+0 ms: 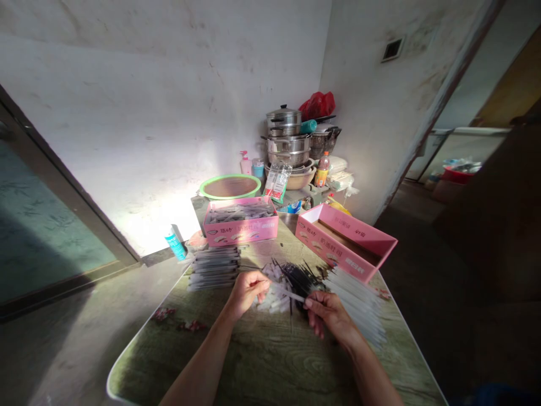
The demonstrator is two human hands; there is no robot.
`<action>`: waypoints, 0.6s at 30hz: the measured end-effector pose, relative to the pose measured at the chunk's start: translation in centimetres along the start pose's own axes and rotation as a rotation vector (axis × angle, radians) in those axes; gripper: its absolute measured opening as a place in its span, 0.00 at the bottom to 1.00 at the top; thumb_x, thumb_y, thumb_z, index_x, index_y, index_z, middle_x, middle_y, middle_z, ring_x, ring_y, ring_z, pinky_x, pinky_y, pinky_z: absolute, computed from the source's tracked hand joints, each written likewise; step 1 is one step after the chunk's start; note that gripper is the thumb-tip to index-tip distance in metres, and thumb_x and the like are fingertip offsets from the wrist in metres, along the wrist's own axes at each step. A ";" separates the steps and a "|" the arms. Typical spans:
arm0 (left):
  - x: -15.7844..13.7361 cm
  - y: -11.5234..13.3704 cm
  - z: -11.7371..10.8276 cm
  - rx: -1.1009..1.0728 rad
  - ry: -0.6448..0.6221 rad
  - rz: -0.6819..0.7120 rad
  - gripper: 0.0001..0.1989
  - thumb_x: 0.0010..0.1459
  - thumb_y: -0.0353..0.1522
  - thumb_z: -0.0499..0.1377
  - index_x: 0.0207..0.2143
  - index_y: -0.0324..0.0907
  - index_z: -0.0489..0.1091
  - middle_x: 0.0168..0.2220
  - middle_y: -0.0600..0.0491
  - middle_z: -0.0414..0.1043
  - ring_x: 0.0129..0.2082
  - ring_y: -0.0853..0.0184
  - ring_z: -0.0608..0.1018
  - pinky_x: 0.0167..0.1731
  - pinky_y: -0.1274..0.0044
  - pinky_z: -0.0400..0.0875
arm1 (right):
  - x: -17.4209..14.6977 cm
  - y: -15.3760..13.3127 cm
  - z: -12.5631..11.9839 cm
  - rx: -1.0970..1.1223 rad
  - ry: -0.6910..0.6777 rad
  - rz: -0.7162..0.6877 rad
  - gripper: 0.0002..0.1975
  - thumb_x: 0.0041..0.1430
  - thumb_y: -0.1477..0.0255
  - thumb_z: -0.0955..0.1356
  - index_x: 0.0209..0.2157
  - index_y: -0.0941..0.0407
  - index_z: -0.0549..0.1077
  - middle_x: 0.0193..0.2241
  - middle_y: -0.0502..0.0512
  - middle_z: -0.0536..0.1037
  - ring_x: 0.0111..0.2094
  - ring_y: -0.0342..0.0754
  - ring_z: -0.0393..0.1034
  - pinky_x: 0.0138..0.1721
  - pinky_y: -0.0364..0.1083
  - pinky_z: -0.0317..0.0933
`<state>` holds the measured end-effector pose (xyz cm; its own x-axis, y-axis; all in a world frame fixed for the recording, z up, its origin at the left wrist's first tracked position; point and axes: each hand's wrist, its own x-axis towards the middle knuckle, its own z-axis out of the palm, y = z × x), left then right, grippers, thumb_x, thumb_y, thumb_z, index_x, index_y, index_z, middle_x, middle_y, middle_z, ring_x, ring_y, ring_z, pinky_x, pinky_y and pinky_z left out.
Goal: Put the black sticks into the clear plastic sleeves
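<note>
A thin, translucent whitish tube, like a pen barrel (292,294), spans the space between my hands. My right hand (327,313) pinches its right end between thumb and fingers. My left hand (249,292) is closed in a pinch at the other end; what its fingertips hold is too blurred to make out. Beneath and behind my hands lie small whitish pieces (274,301) and a heap of thin black sticks (300,277), like pen refills. Many clear tubes (363,307) lie by my right hand. Stacked filled pens (214,268) lie beyond my left hand.
A pink box (240,232) full of similar thin pens stands at the table's (262,366) back. Another pink box (342,239) sits tilted at the right. Behind are a green-rimmed basin (230,176), steel pots (288,146) and a drink bottle (322,169). A blue-white canister (174,243) stands left.
</note>
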<state>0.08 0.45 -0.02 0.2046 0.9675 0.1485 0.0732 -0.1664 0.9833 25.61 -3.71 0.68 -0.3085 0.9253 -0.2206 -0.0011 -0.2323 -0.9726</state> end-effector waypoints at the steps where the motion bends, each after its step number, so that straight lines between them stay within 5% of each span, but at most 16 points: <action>1: 0.0 0.2 0.1 0.001 -0.003 -0.003 0.12 0.54 0.37 0.61 0.28 0.34 0.74 0.20 0.54 0.71 0.16 0.74 0.70 0.18 0.82 0.63 | 0.1 0.0 -0.1 -0.004 0.011 -0.004 0.23 0.48 0.51 0.71 0.27 0.57 0.68 0.15 0.46 0.72 0.12 0.40 0.63 0.12 0.39 0.55; 6: 0.0 0.7 0.2 -0.003 0.000 -0.018 0.13 0.53 0.38 0.62 0.27 0.34 0.73 0.19 0.54 0.71 0.15 0.74 0.70 0.17 0.82 0.64 | 0.4 0.2 -0.1 0.012 0.065 -0.022 0.23 0.42 0.53 0.75 0.28 0.57 0.68 0.16 0.47 0.74 0.14 0.41 0.66 0.14 0.39 0.58; 12: 0.0 0.4 0.0 -0.023 0.012 -0.019 0.13 0.53 0.38 0.62 0.28 0.34 0.73 0.20 0.54 0.71 0.15 0.74 0.70 0.17 0.82 0.65 | 0.2 0.3 0.0 0.001 -0.018 -0.002 0.25 0.53 0.48 0.66 0.29 0.58 0.69 0.16 0.48 0.73 0.12 0.41 0.65 0.12 0.39 0.55; 18: 0.0 0.0 0.0 -0.017 -0.018 -0.024 0.14 0.54 0.38 0.61 0.28 0.34 0.74 0.20 0.54 0.70 0.15 0.75 0.69 0.17 0.82 0.64 | 0.4 0.4 -0.4 -0.037 0.035 -0.038 0.21 0.47 0.54 0.73 0.27 0.58 0.68 0.16 0.46 0.73 0.13 0.40 0.65 0.13 0.38 0.55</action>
<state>0.12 0.46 -0.05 0.2209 0.9675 0.1232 0.0613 -0.1399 0.9883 25.90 -3.34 0.14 -0.2753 0.9433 -0.1853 0.0229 -0.1862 -0.9822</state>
